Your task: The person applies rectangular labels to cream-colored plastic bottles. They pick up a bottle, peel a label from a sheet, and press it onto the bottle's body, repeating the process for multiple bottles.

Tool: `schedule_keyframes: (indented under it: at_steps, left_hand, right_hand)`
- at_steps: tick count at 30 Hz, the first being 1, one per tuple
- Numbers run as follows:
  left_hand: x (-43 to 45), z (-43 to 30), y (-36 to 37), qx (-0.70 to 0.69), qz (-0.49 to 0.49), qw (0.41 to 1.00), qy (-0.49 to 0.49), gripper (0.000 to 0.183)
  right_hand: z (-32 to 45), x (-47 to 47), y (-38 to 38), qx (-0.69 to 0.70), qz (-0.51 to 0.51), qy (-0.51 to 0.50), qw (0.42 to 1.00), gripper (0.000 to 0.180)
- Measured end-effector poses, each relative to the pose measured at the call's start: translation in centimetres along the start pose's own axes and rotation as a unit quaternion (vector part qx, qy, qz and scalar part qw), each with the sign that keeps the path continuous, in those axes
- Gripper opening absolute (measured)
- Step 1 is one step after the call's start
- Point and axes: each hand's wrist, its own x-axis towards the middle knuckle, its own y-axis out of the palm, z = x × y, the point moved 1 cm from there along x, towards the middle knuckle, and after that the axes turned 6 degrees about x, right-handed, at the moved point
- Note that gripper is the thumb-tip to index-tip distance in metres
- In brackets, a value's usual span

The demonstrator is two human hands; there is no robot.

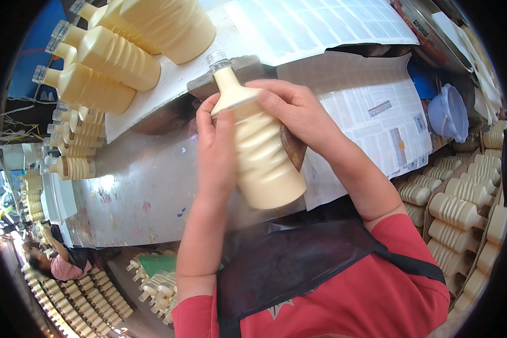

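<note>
A cream-coloured bottle (pixel 264 156) with a wavy ridged body and a clear threaded neck is between my hands, tilted with its neck away from me. My left hand (pixel 219 135) holds its left shoulder, thumb and fingers against the side. Across the upper right shoulder lies my right hand (pixel 298 110), its thumb pressing near a thin strip (pixel 238 104) along the shoulder edge. A brown, worn flat piece (pixel 293 148), wood or rusty metal, shows under my right hand; whether I hold it cannot be told. Behind the bottle's neck is a grey block (pixel 247 69).
Filled-looking cream bottles (pixel 114 55) stand at upper left on a white board (pixel 173 80). Label sheets (pixel 367 105) cover the right side of the metal table (pixel 139 190). A lilac bucket (pixel 448 112) and stacked bottles (pixel 452 211) are at right. Another person (pixel 67 266) works at far left.
</note>
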Motion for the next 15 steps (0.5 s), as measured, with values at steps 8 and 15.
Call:
schedule_keyframes:
  at_steps: [8, 15]
  left_hand:
    - [-0.01, 0.07, 0.18, 0.002, -0.006, 1.0, 0.02, 0.046]
    - [-0.03, -0.02, 0.22, 0.015, -0.01, 1.0, 0.018, 0.045]
  right_hand:
    - [-0.52, 0.1, 0.31, -0.002, -0.023, 0.009, 1.0, 0.039]
    - [-0.34, -0.03, 0.51, -0.009, -0.027, -0.001, 1.0, 0.037]
